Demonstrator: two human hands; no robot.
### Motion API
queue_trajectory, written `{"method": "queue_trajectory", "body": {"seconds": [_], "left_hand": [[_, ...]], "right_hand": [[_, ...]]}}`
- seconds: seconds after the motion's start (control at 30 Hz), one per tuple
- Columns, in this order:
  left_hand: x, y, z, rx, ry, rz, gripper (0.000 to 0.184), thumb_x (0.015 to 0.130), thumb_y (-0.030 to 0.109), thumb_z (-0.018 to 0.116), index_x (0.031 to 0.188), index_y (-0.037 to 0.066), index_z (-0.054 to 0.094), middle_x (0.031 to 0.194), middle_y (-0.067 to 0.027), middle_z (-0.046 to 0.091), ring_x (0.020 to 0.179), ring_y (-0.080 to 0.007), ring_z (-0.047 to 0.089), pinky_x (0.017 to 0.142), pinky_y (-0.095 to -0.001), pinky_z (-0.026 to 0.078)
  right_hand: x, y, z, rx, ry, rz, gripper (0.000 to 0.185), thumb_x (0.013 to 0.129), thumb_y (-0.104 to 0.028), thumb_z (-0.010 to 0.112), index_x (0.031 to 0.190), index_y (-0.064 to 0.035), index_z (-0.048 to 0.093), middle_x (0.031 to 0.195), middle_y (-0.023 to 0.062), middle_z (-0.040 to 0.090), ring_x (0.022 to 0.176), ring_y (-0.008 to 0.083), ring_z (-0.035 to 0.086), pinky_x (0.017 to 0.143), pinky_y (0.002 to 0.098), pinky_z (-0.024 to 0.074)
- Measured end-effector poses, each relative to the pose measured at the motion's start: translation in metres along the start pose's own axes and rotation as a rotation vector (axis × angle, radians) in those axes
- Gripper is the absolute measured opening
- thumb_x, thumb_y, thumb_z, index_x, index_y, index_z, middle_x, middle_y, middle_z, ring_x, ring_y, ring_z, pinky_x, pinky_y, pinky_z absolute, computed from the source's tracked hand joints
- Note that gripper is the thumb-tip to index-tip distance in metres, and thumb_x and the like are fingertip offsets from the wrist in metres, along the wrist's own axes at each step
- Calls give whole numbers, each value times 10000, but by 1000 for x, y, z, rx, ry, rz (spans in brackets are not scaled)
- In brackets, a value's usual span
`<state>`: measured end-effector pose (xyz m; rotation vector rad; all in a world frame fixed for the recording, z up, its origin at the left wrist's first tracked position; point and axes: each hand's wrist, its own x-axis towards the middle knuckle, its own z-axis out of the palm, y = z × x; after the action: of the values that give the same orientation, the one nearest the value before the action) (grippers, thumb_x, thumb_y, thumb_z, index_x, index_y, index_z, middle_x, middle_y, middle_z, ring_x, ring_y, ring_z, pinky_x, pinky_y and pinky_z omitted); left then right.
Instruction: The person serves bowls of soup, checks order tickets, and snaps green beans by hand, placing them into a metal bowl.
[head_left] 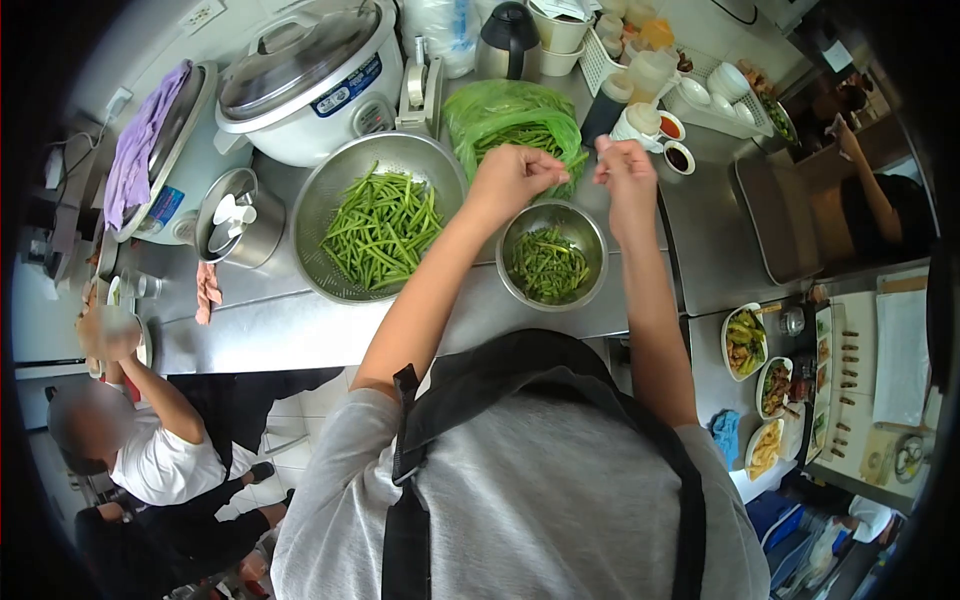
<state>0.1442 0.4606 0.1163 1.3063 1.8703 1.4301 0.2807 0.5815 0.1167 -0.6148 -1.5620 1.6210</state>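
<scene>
Your left hand [530, 181] and right hand [626, 180] are each curling, fingers together; I cannot tell whether on anything. Below them the bowl [550, 214] is standing; leftward, green beans [382, 230] are lying.

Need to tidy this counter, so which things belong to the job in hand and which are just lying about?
Apparently in the job:
left hand and right hand, both near the small bowl
green pieces in it
colander of green beans
green bag, beans inside

Apparently lying about:
rice cooker
purple cloth
metal pot
sauce cup
</scene>
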Motion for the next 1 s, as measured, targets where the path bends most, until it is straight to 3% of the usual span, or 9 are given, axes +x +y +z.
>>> {"method": "queue_trajectory", "body": {"seconds": [0.1, 0.17, 0.33, 0.57, 0.67, 0.7, 0.8, 0.93, 1.0], "left_hand": [[-14, -11, 4, -130, -40, -99, 245, 832, 191, 729, 956, -19, 706, 759, -50, 695, 665, -71, 600, 632, -235, 474], [-24, -22, 9, -439, -67, -132, 269, 869, 175, 700, 1015, -48, 667, 811, -39, 687, 712, -62, 601, 648, -201, 452], [-40, -24, 15, -671, 2, -323, 233, 887, 187, 678, 1016, -7, 666, 813, -20, 675, 651, -38, 525, 583, -181, 392], [-59, -28, 29, -853, 76, -473, 148, 921, 218, 627, 909, 70, 627, 872, -41, 674, 674, -60, 561, 648, -198, 465], [-63, -24, 30, -1024, 196, -401, 166, 932, 218, 615, 868, 91, 530, 905, -56, 688, 735, -57, 582, 674, -196, 496], [-65, -23, 27, -1062, 200, -384, 166, 940, 161, 592, 848, 92, 472, 946, -91, 688, 853, -99, 627, 716, -222, 518], [-69, -11, 28, -957, 235, -161, 125, 934, 80, 582, 873, 70, 474, 979, -137, 686, 930, -146, 650, 745, -246, 529], [-76, -8, 26, -878, 337, 39, 134, 918, -21, 573, 911, 47, 458, 994, -194, 686, 910, -168, 665, 801, -278, 528], [-76, -11, -2, -637, 492, 57, 162, 905, -11, 602, 898, 66, 459, 965, -150, 699, 887, -133, 658, 760, -260, 521]], "right_hand": [[13, -7, -12, 8, 156, -71, 166, 903, -209, 656, 835, -72, 593, 675, -23, 538, 615, 59, 510, 577, 215, 424], [2, -15, -28, -99, 13, 61, 180, 918, -231, 633, 852, -70, 586, 677, -15, 537, 617, 66, 514, 574, 221, 433], [-58, 5, -16, -3, -382, 472, 228, 965, -266, 549, 998, -45, 593, 701, -2, 527, 596, 76, 503, 537, 217, 410], [-87, 15, 4, 57, -371, 601, 217, 970, -234, 553, 972, -25, 611, 729, -27, 491, 553, 55, 421, 515, 220, 354], [-87, 11, 9, 329, -298, 677, 208, 970, -242, 561, 950, -40, 608, 730, -36, 486, 589, 55, 424, 562, 223, 365], [-86, 11, 11, 455, -274, 695, 205, 970, -246, 564, 945, -47, 607, 730, -38, 486, 605, 56, 430, 582, 223, 371], [-81, 24, 12, 720, -165, 716, 194, 965, -257, 575, 940, -66, 601, 731, -40, 489, 651, 57, 445, 629, 232, 385], [-74, 24, 17, 721, -155, 663, 190, 970, -253, 564, 953, -67, 599, 756, -32, 502, 664, 66, 454, 649, 233, 399], [-72, 20, 11, 580, -160, 595, 195, 975, -241, 554, 966, -53, 605, 780, -26, 514, 687, 68, 474, 659, 238, 415]]}}
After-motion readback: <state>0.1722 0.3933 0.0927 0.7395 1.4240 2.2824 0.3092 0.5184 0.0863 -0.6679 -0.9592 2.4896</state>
